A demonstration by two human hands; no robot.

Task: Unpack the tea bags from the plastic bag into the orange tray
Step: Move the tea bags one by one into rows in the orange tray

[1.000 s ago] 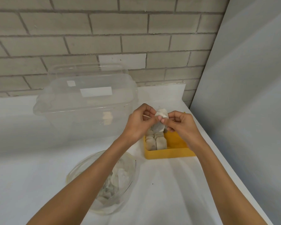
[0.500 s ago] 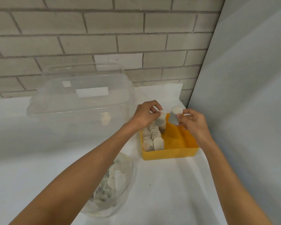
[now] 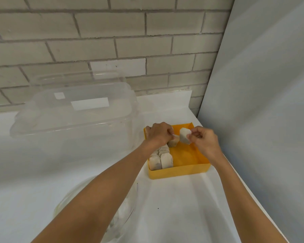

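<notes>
Now left hand (image 3: pixel 158 134), right hand (image 3: pixel 206 142) pinch tea bags (image 3: pixel 184 139).

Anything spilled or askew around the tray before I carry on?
Nothing stands out. The tea bags stand upright in rows along the left side of the orange tray; the left hand pinches a tilted bag at the far end, the right hand holds another above the tray. No bags lie loose on the table.

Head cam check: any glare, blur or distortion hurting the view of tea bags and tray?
Head view: even soft light, no glare on the orange tray; tea bag in the right hand sharp; brick wall lines bow slightly; plastic bag blends into the white table.
</notes>
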